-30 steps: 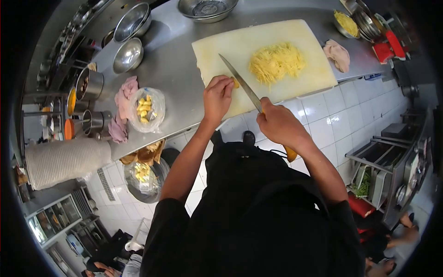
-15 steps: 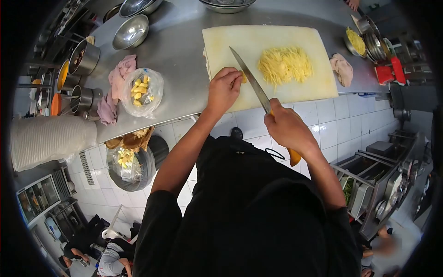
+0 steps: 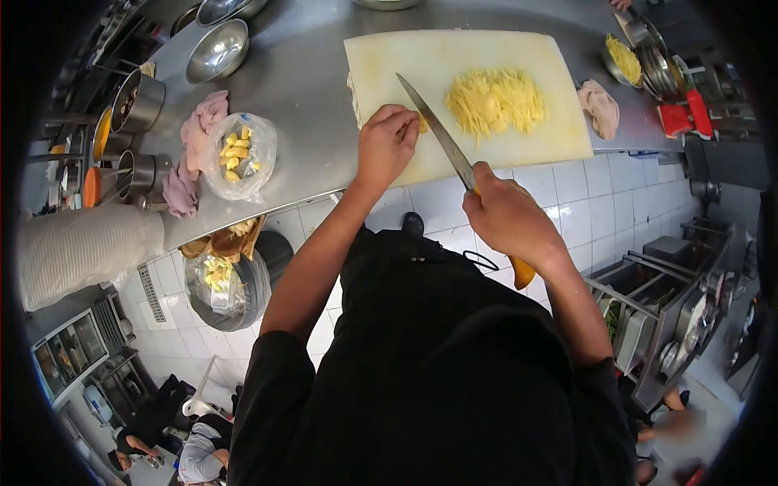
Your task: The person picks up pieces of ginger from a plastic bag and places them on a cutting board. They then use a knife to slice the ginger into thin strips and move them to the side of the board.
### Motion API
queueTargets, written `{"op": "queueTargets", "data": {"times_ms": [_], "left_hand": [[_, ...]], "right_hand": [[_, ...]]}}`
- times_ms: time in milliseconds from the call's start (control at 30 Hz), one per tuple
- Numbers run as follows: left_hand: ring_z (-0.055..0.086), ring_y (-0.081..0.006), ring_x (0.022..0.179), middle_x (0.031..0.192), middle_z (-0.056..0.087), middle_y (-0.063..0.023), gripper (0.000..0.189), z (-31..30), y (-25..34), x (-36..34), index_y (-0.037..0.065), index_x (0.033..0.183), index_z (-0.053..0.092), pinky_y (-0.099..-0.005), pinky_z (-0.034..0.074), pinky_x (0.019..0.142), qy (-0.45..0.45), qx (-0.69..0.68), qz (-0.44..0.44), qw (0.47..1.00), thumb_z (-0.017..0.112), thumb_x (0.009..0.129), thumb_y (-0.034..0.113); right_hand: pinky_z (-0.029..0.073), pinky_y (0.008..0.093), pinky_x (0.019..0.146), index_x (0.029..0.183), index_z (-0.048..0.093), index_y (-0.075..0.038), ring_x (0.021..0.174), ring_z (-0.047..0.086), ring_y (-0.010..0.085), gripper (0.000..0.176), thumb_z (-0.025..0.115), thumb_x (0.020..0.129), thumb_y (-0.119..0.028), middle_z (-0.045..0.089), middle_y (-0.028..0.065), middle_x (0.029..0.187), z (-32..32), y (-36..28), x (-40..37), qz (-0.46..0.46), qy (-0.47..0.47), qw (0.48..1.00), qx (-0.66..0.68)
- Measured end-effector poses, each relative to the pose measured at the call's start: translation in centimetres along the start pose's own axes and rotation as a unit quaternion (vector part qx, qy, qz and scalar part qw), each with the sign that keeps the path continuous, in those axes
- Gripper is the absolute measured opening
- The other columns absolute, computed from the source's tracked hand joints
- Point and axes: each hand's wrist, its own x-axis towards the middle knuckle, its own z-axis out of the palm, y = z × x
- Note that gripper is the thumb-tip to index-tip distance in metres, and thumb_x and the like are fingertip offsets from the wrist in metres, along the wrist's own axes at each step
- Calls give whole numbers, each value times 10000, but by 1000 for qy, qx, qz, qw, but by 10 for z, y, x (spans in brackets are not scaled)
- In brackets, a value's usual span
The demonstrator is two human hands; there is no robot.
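Note:
My left hand [image 3: 385, 146] rests over the left part of a white cutting board [image 3: 389, 53], its fingers bunched on a small yellow vegetable piece [image 3: 422, 125]. Most of that piece is hidden by the fingertips. Right beside it lies the long blade of a knife [image 3: 440, 130], tip pointing away from me and to the left. My right hand [image 3: 512, 217] is wrapped around the knife's yellow-orange handle at the board's near edge. On the board to the right of the blade sits a heap of thin yellow shreds [image 3: 496, 101].
Left of the board, a clear plastic bag [image 3: 239, 158] holds yellow pieces, next to pink cloths [image 3: 198, 134]. Metal bowls [image 3: 217, 51] stand farther back. A cloth [image 3: 598, 109] and a bowl of shreds [image 3: 624, 61] are at right. A lined bin [image 3: 227, 296] stands below the counter.
The whole view has shifted slightly, with the counter sitting higher in the picture. Both hands keep nearly the same place relative to the board, the knife still beside the yellow piece.

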Motion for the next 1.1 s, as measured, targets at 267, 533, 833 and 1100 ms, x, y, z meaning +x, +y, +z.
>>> {"op": "queueTargets", "data": {"times_ms": [267,533,833,1100], "left_hand": [[731,-199,788,1027,724,-101,136,2,-2,-1,-15,1028,769,-287,611,732,3,-11,-8,1000,716,912,35],[709,-282,765,966,726,-97,99,1,-1,-2,16,948,778,-360,585,708,25,-5,12,1000,731,879,70],[706,-283,750,951,720,-93,96,3,-4,-1,10,937,775,-358,586,686,32,-20,26,999,722,869,52],[711,-285,759,953,720,-97,99,1,0,-2,8,941,774,-356,593,700,26,-37,-1,999,718,875,58]], "right_hand": [[470,608,926,1072,502,99,964,644,557,254,501,960,-129,656,393,884,9,8,7,-13,9,1000,12],[503,604,785,1069,451,62,824,662,528,235,504,983,-150,655,357,820,57,32,93,-100,91,990,38],[531,431,509,1063,428,39,495,635,299,188,457,1005,-138,622,196,681,11,3,48,0,-16,999,50],[508,592,852,1087,471,85,908,664,537,240,499,967,-122,662,377,838,29,7,54,-28,25,999,38]]}}
